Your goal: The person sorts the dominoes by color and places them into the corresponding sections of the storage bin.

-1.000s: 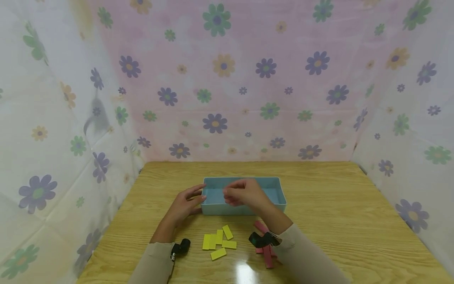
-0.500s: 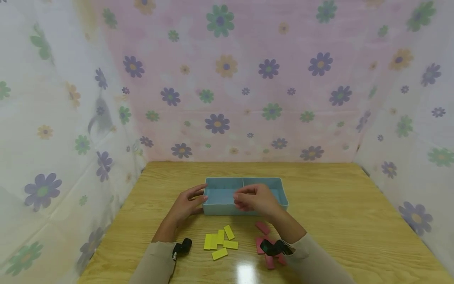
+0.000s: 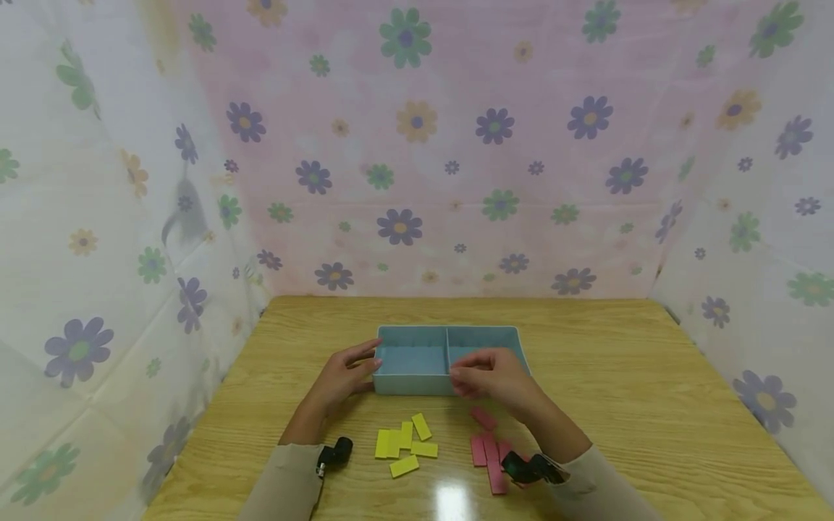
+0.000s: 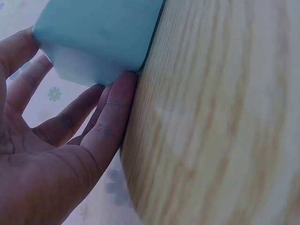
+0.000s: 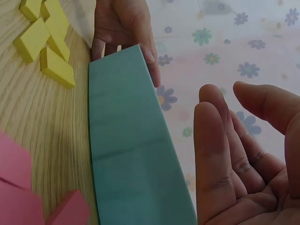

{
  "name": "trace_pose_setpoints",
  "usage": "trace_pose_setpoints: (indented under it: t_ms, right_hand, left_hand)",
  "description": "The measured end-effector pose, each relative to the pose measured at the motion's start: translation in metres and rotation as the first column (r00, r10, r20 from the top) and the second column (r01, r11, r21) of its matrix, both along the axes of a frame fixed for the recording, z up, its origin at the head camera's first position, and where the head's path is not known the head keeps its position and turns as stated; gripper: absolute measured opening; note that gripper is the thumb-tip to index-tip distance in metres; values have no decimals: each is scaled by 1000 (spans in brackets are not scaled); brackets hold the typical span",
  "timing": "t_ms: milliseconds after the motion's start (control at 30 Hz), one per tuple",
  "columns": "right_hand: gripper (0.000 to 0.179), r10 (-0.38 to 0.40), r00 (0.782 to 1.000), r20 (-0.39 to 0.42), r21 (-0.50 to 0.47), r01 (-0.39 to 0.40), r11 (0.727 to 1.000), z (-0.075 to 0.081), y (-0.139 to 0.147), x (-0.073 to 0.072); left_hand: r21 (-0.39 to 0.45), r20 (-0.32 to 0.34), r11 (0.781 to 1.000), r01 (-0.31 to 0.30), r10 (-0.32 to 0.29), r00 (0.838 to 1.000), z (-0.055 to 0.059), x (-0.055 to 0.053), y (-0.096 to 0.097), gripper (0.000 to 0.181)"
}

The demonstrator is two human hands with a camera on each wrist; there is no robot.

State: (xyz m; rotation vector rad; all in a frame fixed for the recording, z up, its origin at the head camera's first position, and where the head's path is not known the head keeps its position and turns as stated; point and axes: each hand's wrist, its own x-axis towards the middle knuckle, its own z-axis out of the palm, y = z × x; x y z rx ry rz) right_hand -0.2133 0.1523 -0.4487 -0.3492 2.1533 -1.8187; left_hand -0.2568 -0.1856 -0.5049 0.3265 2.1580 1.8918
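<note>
A light blue box (image 3: 412, 384) with a divider across its middle stands on the table. My left hand (image 3: 339, 373) is at the box's left end, its thumb near the front rim. In the left wrist view the extended fingers (image 4: 110, 124) touch the end wall. Over the front wall, towards the right compartment, is my right hand (image 3: 502, 380). Its thumb and fingers stand apart in the right wrist view, with nothing between them. Several yellow blocks (image 3: 405, 467) lie in front of the box. Several pink blocks (image 3: 494, 474) lie below my right forearm, which partly hides them.
The wood-grain table (image 3: 625, 405) reaches back to a flowered cloth (image 3: 443, 181), which also hangs at both sides. A black wrist camera (image 3: 531, 469) on the right arm sits just over the pink blocks.
My right hand has moved right and slightly nearer along the box, uncovering the divider and more pink blocks. My left hand has stayed at the box's left end.
</note>
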Motion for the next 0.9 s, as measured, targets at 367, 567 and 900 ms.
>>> trace_pose_setpoints:
  t_ms: [367,567,900]
  right_hand:
    - [47,53,998,-20,43,-52,998,-2,34,3]
    - [43,91,996,-10,94,-90,992,-4,52,-2]
    - [42,130,991,-12,161,-127,979,-3,83,-10]
  left_hand:
    - [14,-17,999,48,-48,999,2,-3,3,61]
    - [-19,-14,998,58,-59,998,3,-1,2,63]
    - [-178,-94,984,30,-47,994,7,4,1,72]
